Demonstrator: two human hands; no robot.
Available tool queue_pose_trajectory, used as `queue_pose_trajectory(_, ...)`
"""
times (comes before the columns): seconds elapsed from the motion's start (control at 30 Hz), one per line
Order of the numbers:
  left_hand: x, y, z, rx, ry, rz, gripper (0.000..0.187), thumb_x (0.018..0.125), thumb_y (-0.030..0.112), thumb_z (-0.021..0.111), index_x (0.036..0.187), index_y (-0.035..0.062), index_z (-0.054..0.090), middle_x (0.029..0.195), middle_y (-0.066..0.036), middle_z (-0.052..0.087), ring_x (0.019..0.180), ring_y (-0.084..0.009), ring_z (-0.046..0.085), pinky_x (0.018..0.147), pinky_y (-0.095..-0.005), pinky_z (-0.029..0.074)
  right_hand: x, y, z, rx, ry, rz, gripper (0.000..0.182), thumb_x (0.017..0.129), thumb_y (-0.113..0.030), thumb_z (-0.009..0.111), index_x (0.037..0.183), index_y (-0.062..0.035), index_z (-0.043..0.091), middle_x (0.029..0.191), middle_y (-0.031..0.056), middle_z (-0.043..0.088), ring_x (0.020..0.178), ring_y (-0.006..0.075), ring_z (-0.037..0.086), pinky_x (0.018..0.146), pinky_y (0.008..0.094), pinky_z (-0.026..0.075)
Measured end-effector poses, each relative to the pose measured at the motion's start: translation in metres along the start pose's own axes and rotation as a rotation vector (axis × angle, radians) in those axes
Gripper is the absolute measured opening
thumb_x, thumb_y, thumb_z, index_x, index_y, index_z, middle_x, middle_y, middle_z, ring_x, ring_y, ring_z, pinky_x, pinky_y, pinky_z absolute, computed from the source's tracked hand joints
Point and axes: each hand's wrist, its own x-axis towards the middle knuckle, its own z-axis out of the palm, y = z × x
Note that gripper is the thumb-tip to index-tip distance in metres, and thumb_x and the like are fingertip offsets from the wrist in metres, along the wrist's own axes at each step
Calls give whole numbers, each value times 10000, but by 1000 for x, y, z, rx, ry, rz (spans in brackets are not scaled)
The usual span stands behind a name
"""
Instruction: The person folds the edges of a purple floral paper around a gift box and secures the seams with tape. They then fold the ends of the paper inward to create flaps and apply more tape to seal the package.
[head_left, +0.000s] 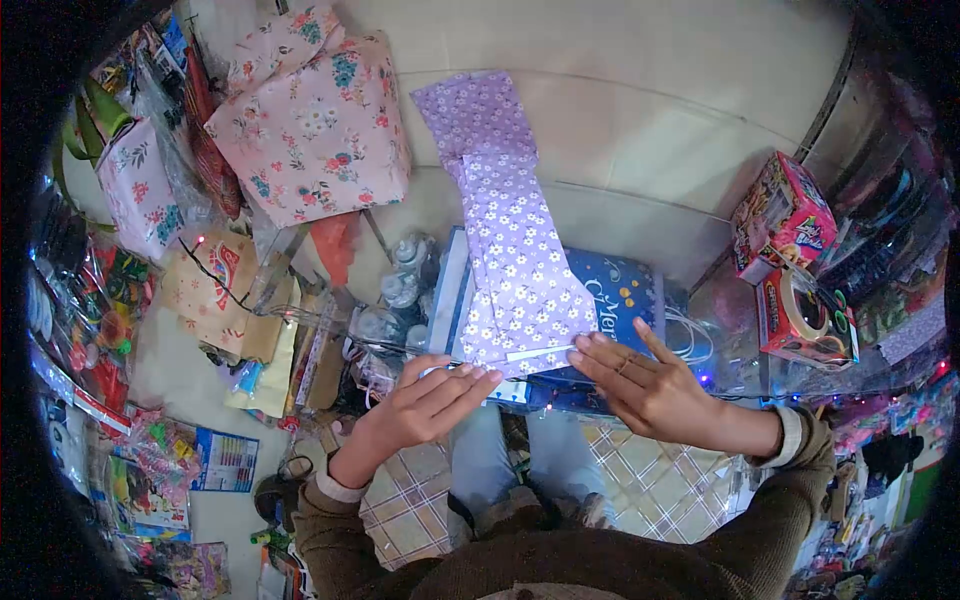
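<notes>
A long piece of purple wrapping paper point(515, 245) with small white daisies lies before me, its far end bent to the left. A narrow white strip point(540, 352) shows along its near edge. My left hand point(425, 400) has its fingers closed together at the near left corner of this paper. At the near right corner, my right hand point(650, 388) grips the edge, with one finger lifted away and a ring on another. Both thumbs are mostly hidden. Beneath the paper is a blue printed gift bag point(622, 290) with white cord handles point(690, 335).
A pink floral parcel point(320, 140) stands at the back left, near a brown paper bag point(205, 290). On the right, a pink box point(785, 215) is stacked behind a red box point(800, 325) with a tape roll point(802, 300). A light string runs along the front edge.
</notes>
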Motion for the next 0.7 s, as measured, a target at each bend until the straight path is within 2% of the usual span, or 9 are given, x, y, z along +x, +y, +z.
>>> queue_pose_trajectory(0.1, 4, 0, -6, -14, -67, -10, 387, 798, 55, 669, 1183, 90, 671, 960, 44, 645, 936, -72, 599, 942, -289, 432, -3, 0, 2, 72, 34, 57, 558, 887, -158, 597, 1422, -105, 447, 1411, 60, 510, 1289, 185, 503, 1169, 522, 129)
queue_pose_trajectory(0.2, 3, -2, -5, -4, -67, -9, 388, 797, 74, 677, 1185, 99, 673, 929, 50, 634, 899, -63, 599, 915, -304, 425, -2, 0, -2, 50, 37, 58, 543, 891, -166, 595, 1413, -107, 459, 1402, 51, 520, 1279, 177, 512, 1167, 541, 115)
queue_pose_trajectory(0.4, -8, 2, 6, 231, 109, -24, 368, 773, 106, 704, 1140, 135, 704, 804, 95, 606, 714, -38, 550, 759, -315, 313, -8, -1, -1, -10, 39, 90, 518, 897, -192, 595, 1396, -112, 480, 1371, 44, 549, 1262, 168, 528, 1160, 560, 120)
queue_pose_trajectory(0.6, -7, -2, 17, -70, 156, -135, 282, 762, 81, 717, 1035, 144, 740, 770, 74, 633, 608, -56, 505, 714, -320, 285, -6, -2, -6, -39, 29, 81, 512, 886, -207, 611, 1377, -111, 501, 1354, 41, 563, 1242, 170, 543, 1158, 558, 132)
queue_pose_trajectory(0.7, -2, -2, 13, -433, 175, -337, 275, 734, 69, 733, 1006, 110, 739, 829, 58, 667, 622, -59, 518, 715, -309, 283, 3, -4, -16, -100, 47, 49, 491, 864, -247, 651, 1320, -94, 550, 1326, 54, 579, 1149, 186, 592, 1116, 542, 234)
